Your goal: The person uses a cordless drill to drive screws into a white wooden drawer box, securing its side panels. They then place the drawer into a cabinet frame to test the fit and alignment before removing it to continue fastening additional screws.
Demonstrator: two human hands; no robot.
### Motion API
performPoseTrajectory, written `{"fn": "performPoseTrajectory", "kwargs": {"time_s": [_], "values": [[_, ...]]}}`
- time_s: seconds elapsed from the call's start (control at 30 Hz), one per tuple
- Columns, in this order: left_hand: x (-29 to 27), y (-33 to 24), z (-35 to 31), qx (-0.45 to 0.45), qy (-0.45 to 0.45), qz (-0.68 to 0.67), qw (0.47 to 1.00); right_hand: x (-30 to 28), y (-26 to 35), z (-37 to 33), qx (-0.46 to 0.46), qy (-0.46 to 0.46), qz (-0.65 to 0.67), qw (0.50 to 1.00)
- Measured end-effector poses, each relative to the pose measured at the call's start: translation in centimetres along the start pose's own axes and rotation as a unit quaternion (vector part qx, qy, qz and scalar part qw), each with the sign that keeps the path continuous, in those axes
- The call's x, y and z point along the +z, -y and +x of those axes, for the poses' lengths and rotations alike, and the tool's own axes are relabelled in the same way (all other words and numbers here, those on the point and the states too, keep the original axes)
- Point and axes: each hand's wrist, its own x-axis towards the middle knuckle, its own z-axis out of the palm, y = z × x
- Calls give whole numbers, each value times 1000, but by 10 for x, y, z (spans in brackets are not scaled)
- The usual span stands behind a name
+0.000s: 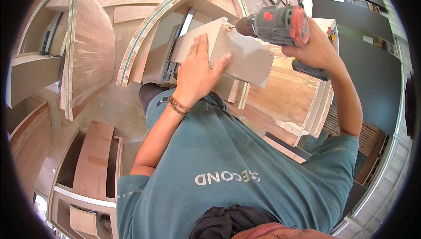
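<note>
A red and black cordless drill (pixel 278 25) is gripped in my right hand (pixel 319 48). Its tip points left at the upper edge of a pale drawer (pixel 241 59), where wood shavings (pixel 227 28) are heaped. The shavings hide whether the bit is in the wood. My left hand (pixel 196 70) lies on the drawer, fingers stretched along one panel and thumb spread over the adjoining panel. The drawer sticks out of a curved wooden cabinet (pixel 147 22) with a teal stripe along its edge. A metal drawer slide (pixel 172 60) shows beside the drawer.
Another curved cabinet (pixel 90 50) stands at the left, with an open drawer (pixel 34 76). A wooden cabinet (pixel 280 98) lies close on the right. Dark panels (pixel 368 59) stand beyond it. At lower left is a cabinet carcass (pixel 83 199) with a loose board (pixel 93 160).
</note>
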Motion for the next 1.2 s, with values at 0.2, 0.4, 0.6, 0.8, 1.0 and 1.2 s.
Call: {"fn": "performPoseTrajectory", "kwargs": {"time_s": [0.2, 0.4, 0.6, 0.8, 1.0, 1.2], "values": [[-5, -1, 3, -5, 16, -7, 1000, -3, 10, 13, -64, 18, 46, 997], [3, 1, 1, -3, -17, -18, 1000, -10, 13, 15, 8, 90, 101, 991], [6, -11, -3, -35, -36, -41, 998, 0, -12, 15, 2, 53, 23, 998], [-2, -5, 4, -51, -6, -14, 999, -6, -14, -13, 38, 6, 150, 988], [0, 2, -14, -10, -104, -37, 994, 26, -90, -118, -19, -260, 315, 913], [3, 34, -86, 18, -154, -175, 972, 80, -98, -211, 204, -207, 446, 846]]}}
